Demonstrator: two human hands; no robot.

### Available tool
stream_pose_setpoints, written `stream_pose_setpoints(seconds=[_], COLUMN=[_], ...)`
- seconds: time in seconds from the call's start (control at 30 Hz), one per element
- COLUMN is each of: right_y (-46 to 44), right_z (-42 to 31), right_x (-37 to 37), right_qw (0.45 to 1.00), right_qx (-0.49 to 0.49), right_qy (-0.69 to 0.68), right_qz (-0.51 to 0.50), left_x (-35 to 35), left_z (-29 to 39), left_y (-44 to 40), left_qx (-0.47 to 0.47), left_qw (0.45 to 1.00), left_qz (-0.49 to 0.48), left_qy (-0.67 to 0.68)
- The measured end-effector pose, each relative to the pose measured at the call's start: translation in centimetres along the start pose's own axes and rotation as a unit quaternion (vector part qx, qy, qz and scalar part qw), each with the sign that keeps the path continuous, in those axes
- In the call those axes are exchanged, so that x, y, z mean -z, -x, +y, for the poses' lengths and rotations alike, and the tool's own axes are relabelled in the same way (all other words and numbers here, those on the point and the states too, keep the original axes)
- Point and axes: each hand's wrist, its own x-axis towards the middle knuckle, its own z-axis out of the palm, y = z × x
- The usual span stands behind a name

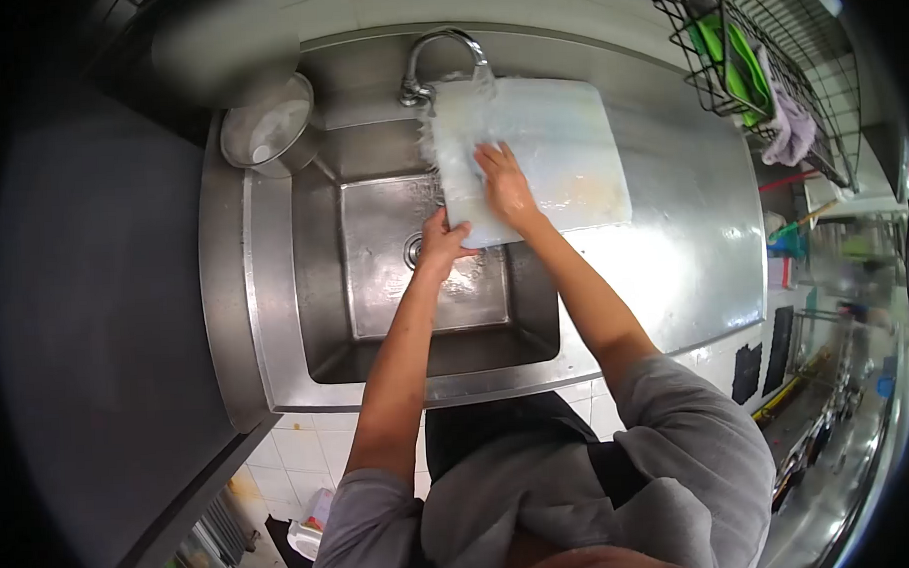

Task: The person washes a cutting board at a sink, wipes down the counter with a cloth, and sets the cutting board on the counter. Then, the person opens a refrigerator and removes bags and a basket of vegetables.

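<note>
Under a curved chrome faucet [450, 32], left fingers [437, 222] grip a white rectangular plastic board [565, 140], likely steadying it beneath unclenched right fingers [494, 158].

No text, label, brand, number or sign can be read in this view. The pink-and-white packet [320, 507] low at the left may carry printing, but it is too small and blurred to make out. The red-and-white item [780, 272] just beyond the right end of the metal tabletop [678, 246] is likewise too indistinct for any lettering to be told.
</note>
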Motion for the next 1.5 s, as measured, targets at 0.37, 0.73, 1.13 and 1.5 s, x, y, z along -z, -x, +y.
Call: stream_pose_setpoints(seconds=[0.37, 0.73, 1.13, 1.5], right_y=[-9.4, -2.4, 10.0, -5.1], right_z=[16.6, 15.4, -0.1, 5.5], right_x=[2.7, 6.2, 2.6, -3.0], right_qw=[0.972, 0.98, 0.995, 0.968], right_qx=[-0.198, -0.165, -0.055, -0.143], right_qy=[0.121, 0.09, 0.011, 0.159], right_qz=[0.024, 0.067, 0.085, 0.128], left_x=[-1.5, -1.9, -0.6, -0.8], left_z=[1.2, 0.1, 2.1, 1.8], left_y=[0.8, -0.3, -2.3, -2.2], left_qx=[0.006, -0.008, 0.082, 0.056], left_qw=[0.998, 0.998, 0.995, 0.996], left_qz=[0.005, -0.009, -0.029, -0.025], left_qy=[-0.061, -0.067, -0.044, -0.065])
